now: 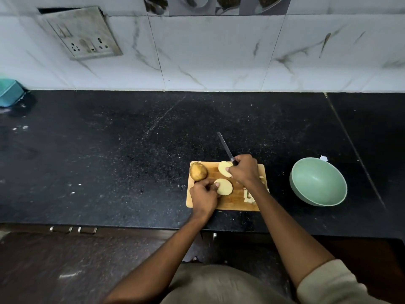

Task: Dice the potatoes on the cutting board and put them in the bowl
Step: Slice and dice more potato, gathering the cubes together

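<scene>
A black speckled worktop (131, 150) runs beneath a wall of white marbled tiles (219, 51), where a switch plate with sockets (82, 34) sits high on the left. At the far left edge of the worktop lies a teal object (8, 92), only partly in view. Near the front edge rests a wooden cutting board (230, 202), and well apart to its right stands a pale green bowl (318, 185), tilted a little, with nothing visible inside. On the board's far left corner sits a whole unpeeled potato (198, 171). The right hand (242, 171) grips a knife (224, 148) by the handle — the blade points away, out over the worktop beyond the board — and partly covers one potato half (223, 168). The left hand (203, 197) holds the second potato half (224, 187), cut face up, its fingers curled against the left edge. Small cut potato pieces (248, 197) lie by the board's right side, partly hidden under the right forearm.
</scene>
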